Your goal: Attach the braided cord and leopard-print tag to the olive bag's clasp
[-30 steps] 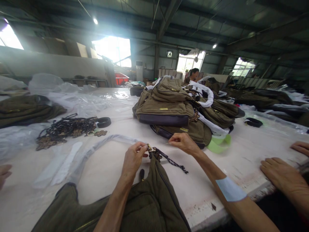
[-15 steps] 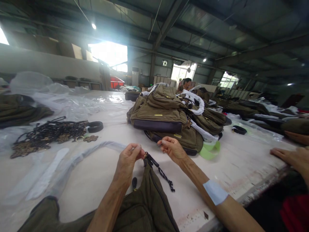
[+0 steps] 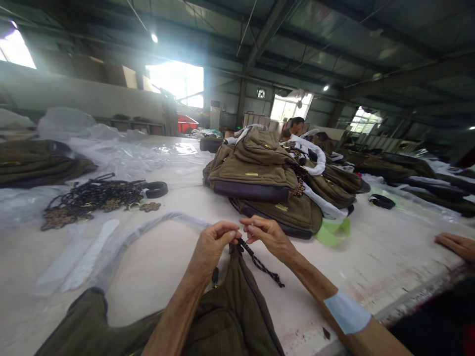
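Observation:
An olive bag [image 3: 218,316] lies at the table's near edge, its wrapped strap [image 3: 129,237] curving away to the left. My left hand [image 3: 215,244] pinches the top end of a black braided cord [image 3: 261,264] at the bag's upper corner; the cord's knotted tail lies to the right. Close beside it, my right hand [image 3: 269,237] has thumb and forefinger pressed together near the left fingertips. Whatever it may hold is too small to make out. A dark zipper pull [image 3: 215,277] shows below the left hand.
Olive bags [image 3: 252,173] are piled beyond my hands. At the left lie black cords with patterned flower charms [image 3: 92,198], a black roll [image 3: 156,189] and clear plastic [image 3: 111,148]. Another person's hand [image 3: 456,245] rests at the right edge. A green strip [image 3: 336,232] lies beside the pile.
My right hand has come close to my left fingertips, and the gap between them has narrowed. The view has shifted, and the other person's hand now shows less at the right.

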The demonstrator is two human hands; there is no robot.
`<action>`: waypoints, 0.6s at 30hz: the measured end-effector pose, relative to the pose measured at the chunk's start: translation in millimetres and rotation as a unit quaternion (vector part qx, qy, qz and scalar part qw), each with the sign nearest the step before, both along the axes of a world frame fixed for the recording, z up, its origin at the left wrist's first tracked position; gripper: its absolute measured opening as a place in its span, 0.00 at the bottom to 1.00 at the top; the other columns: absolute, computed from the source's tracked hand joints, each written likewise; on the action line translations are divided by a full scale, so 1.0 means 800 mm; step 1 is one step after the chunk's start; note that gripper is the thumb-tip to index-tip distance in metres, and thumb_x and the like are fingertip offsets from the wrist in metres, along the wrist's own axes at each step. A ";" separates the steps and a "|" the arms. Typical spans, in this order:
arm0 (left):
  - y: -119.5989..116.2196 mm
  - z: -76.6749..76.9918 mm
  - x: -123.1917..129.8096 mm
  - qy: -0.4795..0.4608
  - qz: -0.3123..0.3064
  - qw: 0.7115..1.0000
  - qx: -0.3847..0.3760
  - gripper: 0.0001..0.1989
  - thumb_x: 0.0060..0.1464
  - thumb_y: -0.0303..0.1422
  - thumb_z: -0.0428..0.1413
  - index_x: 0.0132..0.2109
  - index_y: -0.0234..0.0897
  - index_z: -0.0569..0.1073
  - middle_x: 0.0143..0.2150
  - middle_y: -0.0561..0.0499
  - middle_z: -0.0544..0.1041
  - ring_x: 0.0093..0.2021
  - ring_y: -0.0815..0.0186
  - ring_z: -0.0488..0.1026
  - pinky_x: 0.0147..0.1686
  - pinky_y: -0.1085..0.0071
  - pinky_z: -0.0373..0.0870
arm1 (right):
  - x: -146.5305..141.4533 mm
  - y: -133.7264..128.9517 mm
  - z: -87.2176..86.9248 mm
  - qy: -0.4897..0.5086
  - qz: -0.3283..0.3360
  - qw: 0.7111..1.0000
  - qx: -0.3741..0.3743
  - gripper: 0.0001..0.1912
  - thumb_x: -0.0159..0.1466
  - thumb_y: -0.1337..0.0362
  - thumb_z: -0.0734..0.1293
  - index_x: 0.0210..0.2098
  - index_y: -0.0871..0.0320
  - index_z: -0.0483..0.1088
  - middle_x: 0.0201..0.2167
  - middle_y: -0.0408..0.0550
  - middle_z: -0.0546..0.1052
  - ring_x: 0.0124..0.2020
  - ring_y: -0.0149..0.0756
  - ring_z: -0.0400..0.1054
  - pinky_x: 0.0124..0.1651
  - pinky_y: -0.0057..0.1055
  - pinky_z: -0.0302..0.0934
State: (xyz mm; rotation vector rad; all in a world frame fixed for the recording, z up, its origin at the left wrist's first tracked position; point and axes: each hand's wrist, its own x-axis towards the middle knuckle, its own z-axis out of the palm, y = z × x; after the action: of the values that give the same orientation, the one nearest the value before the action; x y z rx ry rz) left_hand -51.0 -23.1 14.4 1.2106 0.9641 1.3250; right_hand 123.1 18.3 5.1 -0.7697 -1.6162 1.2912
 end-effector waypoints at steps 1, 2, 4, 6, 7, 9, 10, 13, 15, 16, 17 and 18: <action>-0.001 0.001 0.001 0.000 -0.003 1.000 0.002 0.11 0.45 0.33 0.60 0.37 0.33 0.73 0.30 0.49 0.79 0.30 0.67 0.73 0.36 0.71 0.68 | 0.000 -0.001 -0.001 0.003 0.005 1.000 -0.009 0.18 0.56 0.57 0.69 0.42 0.60 0.74 0.28 0.41 0.70 0.26 0.25 0.68 0.30 0.26 0.71; -0.002 0.002 0.001 -0.003 -0.004 1.000 0.001 0.12 0.45 0.33 0.60 0.39 0.34 0.73 0.30 0.49 0.79 0.30 0.67 0.73 0.36 0.71 0.69 | 0.000 -0.002 -0.001 0.011 0.009 1.000 -0.023 0.19 0.55 0.58 0.70 0.44 0.60 0.73 0.26 0.40 0.70 0.24 0.25 0.68 0.28 0.26 0.70; -0.002 0.003 0.002 -0.008 -0.008 1.000 -0.006 0.13 0.45 0.33 0.61 0.39 0.35 0.72 0.30 0.49 0.80 0.30 0.66 0.74 0.37 0.70 0.69 | -0.001 -0.004 -0.001 0.036 0.009 0.998 -0.055 0.21 0.52 0.59 0.72 0.44 0.60 0.70 0.23 0.39 0.72 0.20 0.26 0.67 0.24 0.25 0.69; -0.002 0.002 0.003 -0.007 -0.010 1.000 -0.016 0.12 0.44 0.33 0.62 0.37 0.34 0.73 0.31 0.47 0.80 0.31 0.66 0.75 0.37 0.70 0.69 | -0.001 -0.007 0.001 0.058 0.000 0.996 -0.073 0.19 0.50 0.61 0.74 0.38 0.60 0.67 0.22 0.40 0.74 0.19 0.27 0.68 0.22 0.25 0.68; -0.001 0.001 0.003 -0.003 -0.010 1.000 -0.018 0.11 0.44 0.33 0.62 0.36 0.33 0.74 0.31 0.46 0.80 0.31 0.65 0.75 0.37 0.69 0.70 | -0.001 -0.009 0.003 0.062 -0.005 0.995 -0.076 0.17 0.49 0.61 0.74 0.34 0.60 0.66 0.22 0.41 0.75 0.19 0.27 0.68 0.22 0.24 0.67; -0.001 0.000 0.003 0.004 -0.007 1.000 -0.020 0.10 0.44 0.33 0.62 0.35 0.33 0.76 0.32 0.46 0.80 0.31 0.65 0.75 0.37 0.69 0.70 | -0.001 -0.011 0.006 0.057 -0.012 0.995 -0.077 0.15 0.49 0.61 0.74 0.28 0.61 0.66 0.21 0.43 0.76 0.18 0.27 0.68 0.21 0.23 0.67; -0.001 0.000 0.003 0.008 -0.003 1.000 -0.020 0.10 0.44 0.33 0.62 0.35 0.33 0.76 0.32 0.46 0.80 0.31 0.65 0.75 0.37 0.69 0.70 | 0.000 -0.011 0.006 0.052 -0.016 0.996 -0.076 0.15 0.49 0.61 0.74 0.27 0.62 0.67 0.21 0.43 0.76 0.17 0.26 0.68 0.21 0.23 0.66; -0.002 0.002 0.004 0.015 0.006 1.000 -0.019 0.09 0.43 0.33 0.62 0.33 0.33 0.77 0.30 0.46 0.80 0.32 0.63 0.75 0.36 0.69 0.71 | 0.001 -0.010 0.006 0.046 -0.022 0.996 -0.070 0.13 0.49 0.60 0.74 0.27 0.62 0.71 0.21 0.44 0.76 0.17 0.26 0.67 0.20 0.23 0.66; -0.002 0.003 0.004 0.021 0.008 1.000 -0.019 0.09 0.42 0.33 0.62 0.33 0.33 0.77 0.29 0.46 0.80 0.32 0.62 0.76 0.36 0.68 0.70 | 0.003 -0.008 0.005 0.045 -0.020 0.997 -0.065 0.12 0.50 0.59 0.73 0.28 0.62 0.73 0.22 0.44 0.76 0.18 0.26 0.68 0.21 0.22 0.66; -0.002 0.003 0.004 0.023 0.007 1.000 -0.019 0.09 0.43 0.33 0.62 0.33 0.33 0.77 0.29 0.46 0.80 0.33 0.62 0.76 0.36 0.69 0.70 | 0.003 -0.007 0.003 0.043 -0.020 0.997 -0.062 0.12 0.51 0.59 0.73 0.28 0.62 0.73 0.23 0.45 0.76 0.18 0.26 0.68 0.21 0.22 0.66; -0.002 0.003 0.004 0.026 0.004 0.999 -0.019 0.09 0.43 0.33 0.62 0.33 0.33 0.77 0.30 0.46 0.80 0.33 0.62 0.76 0.36 0.69 0.70 | 0.004 -0.006 0.002 0.038 -0.022 0.997 -0.058 0.13 0.51 0.58 0.73 0.29 0.62 0.74 0.23 0.45 0.77 0.19 0.26 0.68 0.22 0.23 0.66; -0.002 0.002 0.004 0.026 0.000 0.999 -0.018 0.09 0.43 0.33 0.61 0.33 0.33 0.76 0.30 0.46 0.80 0.33 0.62 0.76 0.36 0.69 0.70 | 0.005 -0.005 0.001 0.032 -0.025 0.998 -0.052 0.13 0.52 0.58 0.72 0.30 0.62 0.75 0.24 0.46 0.77 0.19 0.26 0.68 0.22 0.23 0.67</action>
State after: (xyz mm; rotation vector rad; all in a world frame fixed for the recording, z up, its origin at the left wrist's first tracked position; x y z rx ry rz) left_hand -47.7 -24.6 16.3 1.2229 1.0215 1.2756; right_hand 127.0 13.9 5.7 -0.8188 -1.4791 1.3602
